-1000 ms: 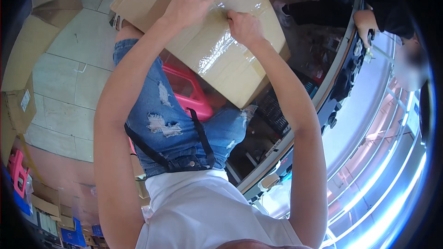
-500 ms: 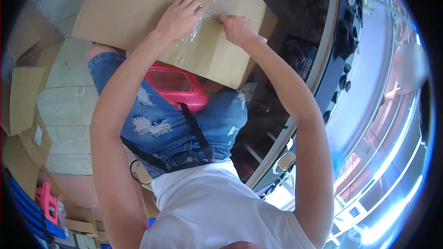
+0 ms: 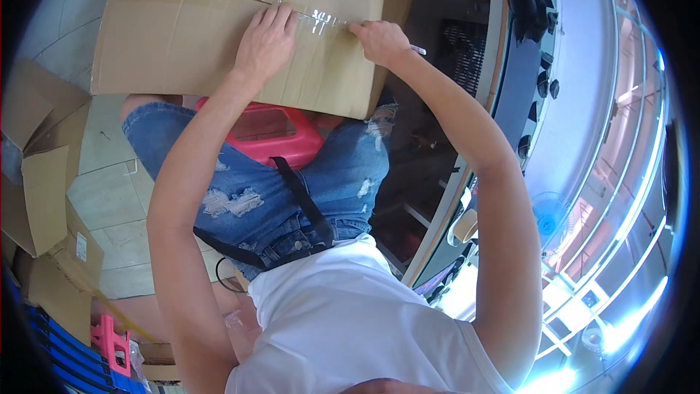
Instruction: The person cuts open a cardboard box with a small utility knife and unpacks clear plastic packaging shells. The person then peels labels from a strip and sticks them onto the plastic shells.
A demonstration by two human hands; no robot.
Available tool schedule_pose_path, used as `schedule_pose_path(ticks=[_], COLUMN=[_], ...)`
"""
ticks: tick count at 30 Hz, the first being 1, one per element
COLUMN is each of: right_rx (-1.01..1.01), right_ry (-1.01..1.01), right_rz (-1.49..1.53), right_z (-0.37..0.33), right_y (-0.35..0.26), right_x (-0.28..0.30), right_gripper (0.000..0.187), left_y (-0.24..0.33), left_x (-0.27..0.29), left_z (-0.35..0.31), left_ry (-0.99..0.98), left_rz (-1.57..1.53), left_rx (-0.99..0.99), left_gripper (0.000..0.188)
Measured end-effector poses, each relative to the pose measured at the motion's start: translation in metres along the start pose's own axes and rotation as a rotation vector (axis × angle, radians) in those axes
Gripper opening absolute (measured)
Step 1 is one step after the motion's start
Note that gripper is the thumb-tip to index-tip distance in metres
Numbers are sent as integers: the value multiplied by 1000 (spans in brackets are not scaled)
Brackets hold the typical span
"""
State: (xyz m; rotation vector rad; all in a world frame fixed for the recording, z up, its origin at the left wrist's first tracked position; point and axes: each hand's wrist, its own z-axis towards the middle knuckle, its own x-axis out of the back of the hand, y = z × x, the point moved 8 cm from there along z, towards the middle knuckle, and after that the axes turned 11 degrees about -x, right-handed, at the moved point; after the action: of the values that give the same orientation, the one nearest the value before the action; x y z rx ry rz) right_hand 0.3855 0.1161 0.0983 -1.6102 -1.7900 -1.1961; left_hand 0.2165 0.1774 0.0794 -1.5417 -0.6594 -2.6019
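Note:
A large brown cardboard box lies across the top of the view, in front of my knees. Clear tape shines along part of its middle seam. My left hand rests on the box with its fingers stretched out, their tips at the seam left of the shiny tape. At the right end of that tape, my right hand is closed with its fingertips against the seam. The whitish end of a slim tool pokes out behind this hand; the rest of it is hidden by the hand.
A pink plastic stool stands between my legs, under the box's near edge. Opened cartons are at the left. To the right runs a long bench with dark parts on it. Another pink stool is at lower left.
My left hand has shifted left off the shiny tape, and its curled fingers have straightened. My right hand stays closed at the seam. The slim tool's end shows more clearly.

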Motion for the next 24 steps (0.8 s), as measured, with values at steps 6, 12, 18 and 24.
schedule_pose_path(ticks=[6, 12, 18, 24], right_rx=[-42, -79, -104, -525], right_ry=[64, 55, 12, -154], right_rz=[16, 0, -71, -68], right_z=[-19, -32, -42, -127], right_y=[35, 49, 74, 171], right_x=[-30, -36, -33, -95], right_gripper=[34, 33, 24, 24], left_y=[7, 9, 5, 13], left_x=[-6, -11, -8, -1], left_z=[4, 21, 36, 39], left_ry=[28, -93, -158, -118], left_rz=[70, 42, 16, 114], left_rx=[47, 136, 148, 84], left_gripper=[41, 32, 31, 35])
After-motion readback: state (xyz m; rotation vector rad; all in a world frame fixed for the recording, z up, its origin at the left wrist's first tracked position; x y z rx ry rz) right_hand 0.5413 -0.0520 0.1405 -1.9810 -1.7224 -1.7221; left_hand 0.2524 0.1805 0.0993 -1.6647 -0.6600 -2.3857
